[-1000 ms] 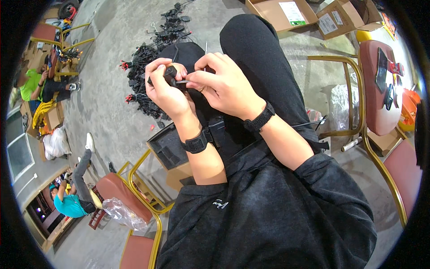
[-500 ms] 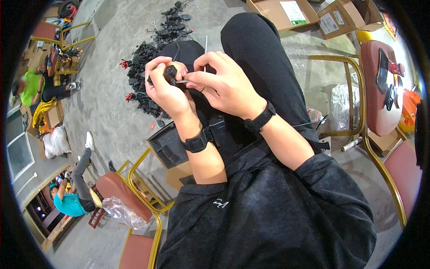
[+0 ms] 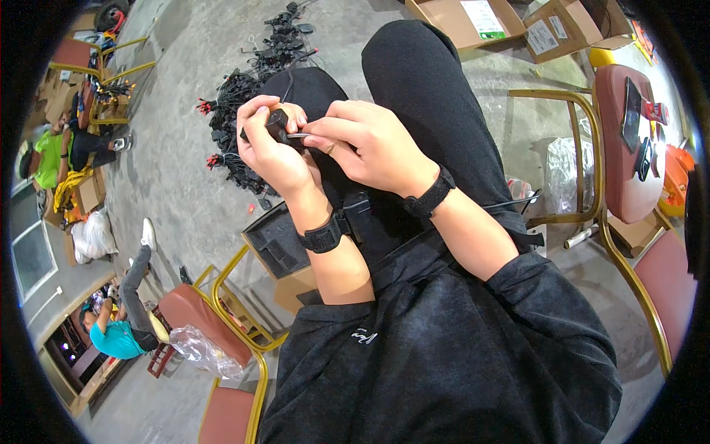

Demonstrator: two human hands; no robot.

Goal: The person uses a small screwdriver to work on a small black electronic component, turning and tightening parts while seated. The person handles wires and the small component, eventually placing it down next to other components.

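Observation:
My left hand (image 3: 275, 152) is closed round a small black block-shaped device (image 3: 278, 120), its fingers curled over it. A dark cable (image 3: 289, 80) rises from behind those fingers. Between the thumb and fingers of my right hand (image 3: 362, 140) is a thin metal hex key (image 3: 297, 135), most of it hidden by the hand. Its bare end reaches the device's right side; whether it sits in a hole I cannot tell. Both hands are close together above my lap.
On the floor ahead lies a pile of black cabled devices (image 3: 244, 126). An open dark case (image 3: 277, 238) is near my left forearm. Chairs stand on both sides, one seat (image 3: 629, 140) holding small items. Cardboard boxes (image 3: 473, 22) are far right. Two people (image 3: 118, 337) are at left.
The long metal rod that stood up above my right hand is no longer visible there. My right fingers have shifted slightly; my left hand still grips the device.

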